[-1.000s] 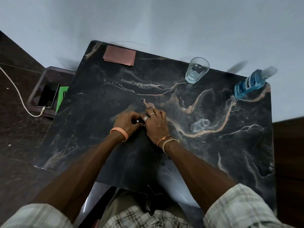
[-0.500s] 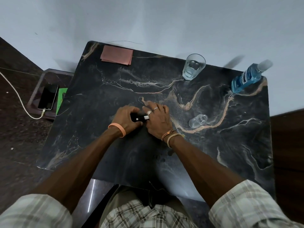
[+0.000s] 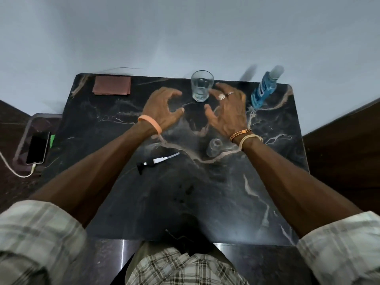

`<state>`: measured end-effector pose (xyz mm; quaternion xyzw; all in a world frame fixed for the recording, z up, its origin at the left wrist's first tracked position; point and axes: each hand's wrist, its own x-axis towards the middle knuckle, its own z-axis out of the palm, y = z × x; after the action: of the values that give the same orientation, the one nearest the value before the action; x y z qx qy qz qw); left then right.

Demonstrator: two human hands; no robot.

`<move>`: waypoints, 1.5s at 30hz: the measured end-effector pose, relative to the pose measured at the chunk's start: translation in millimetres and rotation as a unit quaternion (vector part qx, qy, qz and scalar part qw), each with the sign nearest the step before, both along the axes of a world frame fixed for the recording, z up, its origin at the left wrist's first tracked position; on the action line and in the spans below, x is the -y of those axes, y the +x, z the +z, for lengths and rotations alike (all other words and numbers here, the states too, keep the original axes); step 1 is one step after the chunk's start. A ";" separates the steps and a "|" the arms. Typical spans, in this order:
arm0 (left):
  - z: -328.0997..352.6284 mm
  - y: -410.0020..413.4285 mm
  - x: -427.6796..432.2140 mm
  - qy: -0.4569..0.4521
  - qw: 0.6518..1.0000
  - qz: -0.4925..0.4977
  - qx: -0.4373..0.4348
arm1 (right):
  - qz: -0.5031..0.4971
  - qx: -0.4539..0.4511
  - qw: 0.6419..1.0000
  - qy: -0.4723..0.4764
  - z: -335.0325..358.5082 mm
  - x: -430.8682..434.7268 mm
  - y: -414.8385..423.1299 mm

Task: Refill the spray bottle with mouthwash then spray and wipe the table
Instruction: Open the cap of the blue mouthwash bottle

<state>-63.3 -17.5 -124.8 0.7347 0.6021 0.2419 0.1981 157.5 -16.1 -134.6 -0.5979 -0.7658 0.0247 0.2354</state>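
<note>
The black spray head with its white collar and tube (image 3: 155,162) lies flat on the dark marble table (image 3: 205,198). The small clear spray bottle (image 3: 213,148) lies beside it, under my right wrist. A blue mouthwash bottle (image 3: 264,89) stands at the far right corner. A folded pink cloth (image 3: 112,85) sits at the far left corner. My left hand (image 3: 163,109) and right hand (image 3: 228,109) hover over the far half of the table with fingers spread and curved, holding nothing. A clear drinking glass (image 3: 201,85) stands between them, just beyond the fingertips.
A low side stand at the left holds a phone (image 3: 38,148) plugged into a white cable (image 3: 12,169), with something green beside it. A pale wall runs behind the table. Dark flooring lies on both sides.
Both hands let go of the spray head, which now lies on the table. They moved from the table's middle toward the far edge, either side of the glass. The camera tilted.
</note>
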 end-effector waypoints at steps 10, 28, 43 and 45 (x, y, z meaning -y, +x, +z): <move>-12.3 118.2 -56.7 -0.034 0.998 -0.053 0.019 | -0.210 -0.159 0.964 -0.036 -6.8 -3.5 109.7; -44.5 239.9 -128.2 -0.177 0.978 -0.061 0.095 | -0.274 -0.241 0.924 -0.116 -44.7 -89.3 152.4; -4.2 271.4 -96.1 -0.226 0.926 -0.042 0.299 | -0.266 -0.223 0.935 -0.072 -10.0 -53.3 170.7; 5.6 272.9 -77.6 -0.221 0.923 -0.051 0.310 | -0.263 -0.203 0.941 -0.065 0.5 -32.8 177.6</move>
<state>209.6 60.1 -119.2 0.5902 0.5105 0.3084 0.5440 335.0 16.7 -134.1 -0.7743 -0.5141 0.1320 0.3445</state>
